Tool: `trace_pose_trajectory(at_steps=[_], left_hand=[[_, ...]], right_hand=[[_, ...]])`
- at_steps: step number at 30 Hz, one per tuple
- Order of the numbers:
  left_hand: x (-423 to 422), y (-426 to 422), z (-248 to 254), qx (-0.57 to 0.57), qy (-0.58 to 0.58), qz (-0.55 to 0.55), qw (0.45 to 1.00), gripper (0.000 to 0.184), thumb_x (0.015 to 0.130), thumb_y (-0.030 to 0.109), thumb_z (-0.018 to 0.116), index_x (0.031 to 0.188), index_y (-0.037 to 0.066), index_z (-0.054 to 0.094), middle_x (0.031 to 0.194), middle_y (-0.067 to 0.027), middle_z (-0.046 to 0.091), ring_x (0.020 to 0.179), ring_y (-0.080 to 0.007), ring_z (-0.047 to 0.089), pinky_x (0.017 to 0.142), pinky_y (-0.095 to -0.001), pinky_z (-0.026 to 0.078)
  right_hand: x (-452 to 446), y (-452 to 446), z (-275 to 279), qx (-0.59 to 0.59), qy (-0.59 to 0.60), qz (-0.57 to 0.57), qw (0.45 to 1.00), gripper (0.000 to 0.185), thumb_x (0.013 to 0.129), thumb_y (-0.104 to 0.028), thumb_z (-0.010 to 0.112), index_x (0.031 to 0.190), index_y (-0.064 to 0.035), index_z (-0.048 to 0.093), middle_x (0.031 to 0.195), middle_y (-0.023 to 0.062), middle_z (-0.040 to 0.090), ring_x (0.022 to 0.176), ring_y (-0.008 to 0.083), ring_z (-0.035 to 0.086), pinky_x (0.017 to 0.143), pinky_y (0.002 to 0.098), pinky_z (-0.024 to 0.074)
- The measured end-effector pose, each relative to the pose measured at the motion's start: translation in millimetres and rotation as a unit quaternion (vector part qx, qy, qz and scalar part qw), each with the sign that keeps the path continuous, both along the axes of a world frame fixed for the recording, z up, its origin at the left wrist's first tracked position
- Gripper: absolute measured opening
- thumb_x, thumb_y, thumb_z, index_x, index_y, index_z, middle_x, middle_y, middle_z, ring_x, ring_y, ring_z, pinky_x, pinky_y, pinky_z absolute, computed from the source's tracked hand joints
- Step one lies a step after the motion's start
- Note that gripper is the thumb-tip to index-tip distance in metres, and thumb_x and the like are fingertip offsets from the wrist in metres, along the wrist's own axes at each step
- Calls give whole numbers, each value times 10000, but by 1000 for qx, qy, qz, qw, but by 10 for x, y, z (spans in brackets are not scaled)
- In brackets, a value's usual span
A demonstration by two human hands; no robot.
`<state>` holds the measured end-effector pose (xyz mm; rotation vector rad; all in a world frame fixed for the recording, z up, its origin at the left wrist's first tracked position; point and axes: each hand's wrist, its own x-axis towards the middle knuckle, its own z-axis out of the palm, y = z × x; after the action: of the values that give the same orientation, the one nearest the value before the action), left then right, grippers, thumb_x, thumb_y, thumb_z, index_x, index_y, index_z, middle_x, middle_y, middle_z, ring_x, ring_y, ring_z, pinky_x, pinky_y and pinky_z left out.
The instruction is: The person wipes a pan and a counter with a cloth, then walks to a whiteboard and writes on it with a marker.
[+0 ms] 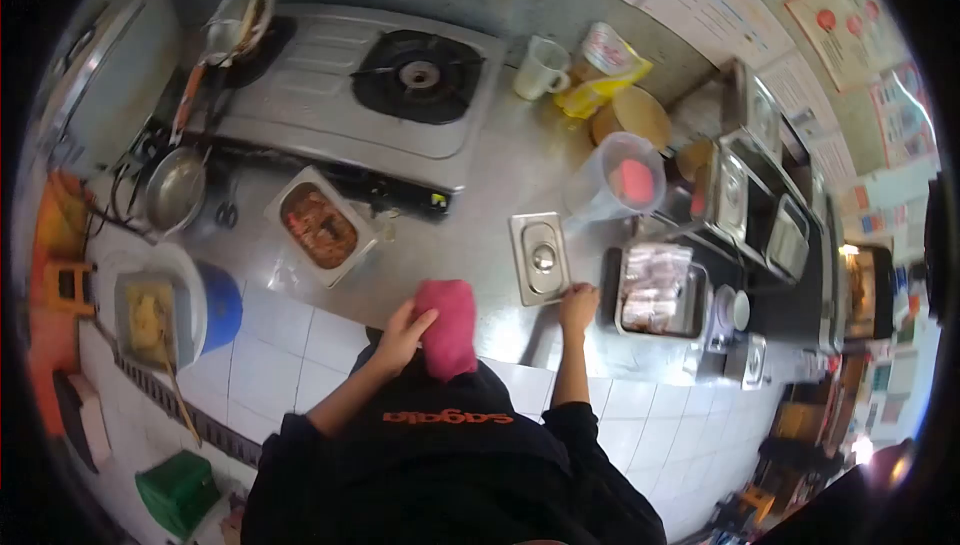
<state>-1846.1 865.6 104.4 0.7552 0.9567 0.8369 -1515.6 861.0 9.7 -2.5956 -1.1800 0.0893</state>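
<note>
A folded pink cloth is in my left hand, with the thumb across its side, just in front of my apron at the counter's near edge. My right hand is at the near right corner of a steel pan lid with a round knob. Its fingers are curled, and whatever they may hold is hidden. The lid lies flat on the steel counter. Left of it stands a steel pan of reddish-brown food. Right of my right hand sits a steel tray with wrapped packets.
A gas stove is at the back, with a handled pan at its left. A clear plastic tub, a mug and a yellow bag stand back right. Lidded steel containers line the right. A bucket is on the floor.
</note>
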Motion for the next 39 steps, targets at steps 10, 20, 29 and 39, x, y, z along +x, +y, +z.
trace_pose_trajectory(at_steps=[10, 20, 29, 39], left_hand=[[239, 9, -831, 152, 244, 80, 955, 432, 773, 148, 614, 1125, -13, 422, 1052, -147, 515, 922, -230, 540, 804, -311, 433], [-624, -256, -73, 242, 474, 216, 818, 449, 719, 141, 610, 1126, 37, 450, 1112, -161, 437, 1012, -312, 435, 858, -406, 330], [-777, 487, 402, 441, 573, 107, 683, 450, 736, 292, 573, 1095, 39, 477, 1072, -142, 467, 1026, -313, 399, 836, -458, 278], [-786, -158, 94, 459, 542, 21, 703, 311, 720, 268, 613, 945, 63, 551, 944, -127, 485, 867, -286, 444, 742, -403, 326]], right_hand=[[-410, 66, 988, 129, 323, 129, 929, 238, 803, -35, 527, 1026, 22, 467, 751, 135, 597, 626, 147, 581, 575, 254, 469], [-1635, 753, 2447, 312, 266, 367, 835, 81, 730, 24, 635, 809, 30, 616, 720, 96, 631, 646, 123, 603, 601, 219, 487], [-3243, 1552, 2231, 334, 111, 675, 649, 103, 629, 26, 602, 722, -13, 577, 768, 117, 609, 669, 242, 600, 565, 259, 481], [-3628, 1093, 1551, 91, -98, 756, 641, 107, 649, -107, 551, 744, -59, 538, 801, 60, 487, 752, 207, 544, 518, 268, 502]])
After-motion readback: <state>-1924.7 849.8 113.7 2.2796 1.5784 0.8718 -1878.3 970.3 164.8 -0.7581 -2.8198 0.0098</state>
